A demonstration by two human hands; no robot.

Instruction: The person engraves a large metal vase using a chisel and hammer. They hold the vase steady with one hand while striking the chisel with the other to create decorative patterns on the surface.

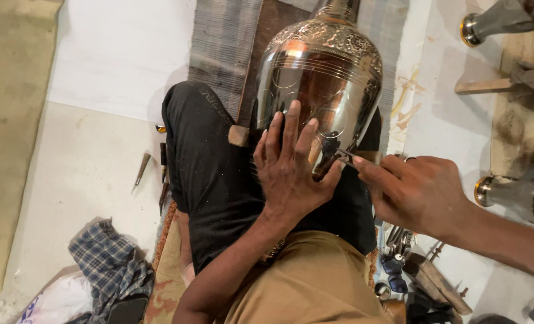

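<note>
No packages, labels, signs, screens

The left hand (291, 165) lies flat with spread fingers on a shiny engraved metal vase (321, 78) resting on the lap. The right hand (414, 192) presses a thin engraving tool (346, 156) against the vase's polished surface.

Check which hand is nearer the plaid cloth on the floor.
Left. The left hand lies flat on the metal vase, on the plaid cloth side; the right hand holds a tool farther away.
</note>
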